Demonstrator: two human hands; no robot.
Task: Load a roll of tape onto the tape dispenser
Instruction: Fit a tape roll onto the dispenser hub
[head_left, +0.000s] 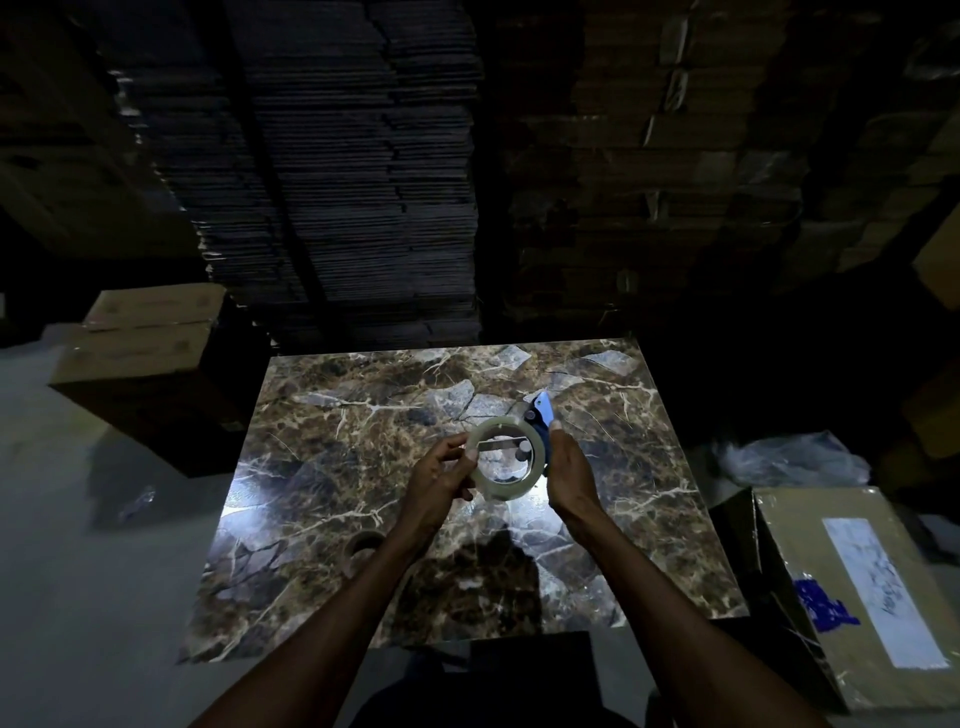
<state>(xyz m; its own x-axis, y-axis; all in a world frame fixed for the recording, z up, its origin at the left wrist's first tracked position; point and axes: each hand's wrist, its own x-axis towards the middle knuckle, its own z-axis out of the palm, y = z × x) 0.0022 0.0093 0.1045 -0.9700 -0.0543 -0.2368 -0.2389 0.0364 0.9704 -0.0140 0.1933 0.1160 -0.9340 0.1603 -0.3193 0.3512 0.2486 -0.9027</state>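
A pale, translucent roll of tape (511, 428) is held above the middle of the marble table (332, 415). My left hand (441, 478) pinches its left rim. My right hand (569, 470) grips the blue tape dispenser (542, 410), whose blue body and dark parts stick up past the roll's right side. Through the roll's hole I see metal parts of the dispenser, so the roll sits against or around it; I cannot tell which.
An empty brown tape core (363, 551) lies on the table by my left forearm. A labelled cardboard box (852, 597) stands at the right, more boxes (145, 332) at the left. Tall stacks of flat cardboard (363, 182) rise behind the table. A plastic bag (789, 462) lies at right.
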